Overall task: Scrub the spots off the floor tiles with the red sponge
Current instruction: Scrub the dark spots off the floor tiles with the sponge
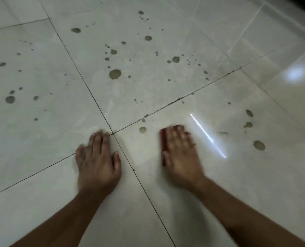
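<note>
Right hand [181, 154] pressed flat over sponge [163, 139], red edge showing at thumb side; left hand [98, 157] splayed flat, empty, on tiles [41, 157]. Spots [115, 74] ahead.

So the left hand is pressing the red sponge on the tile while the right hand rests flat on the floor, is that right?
Not quite: the hands are swapped. In the head view the right hand presses the red sponge on the pale glossy floor tile, and the left hand rests flat.

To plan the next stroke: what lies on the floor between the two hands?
In the head view, between left hand and right hand lie bare tile and a dark grout line; no spot.
</note>
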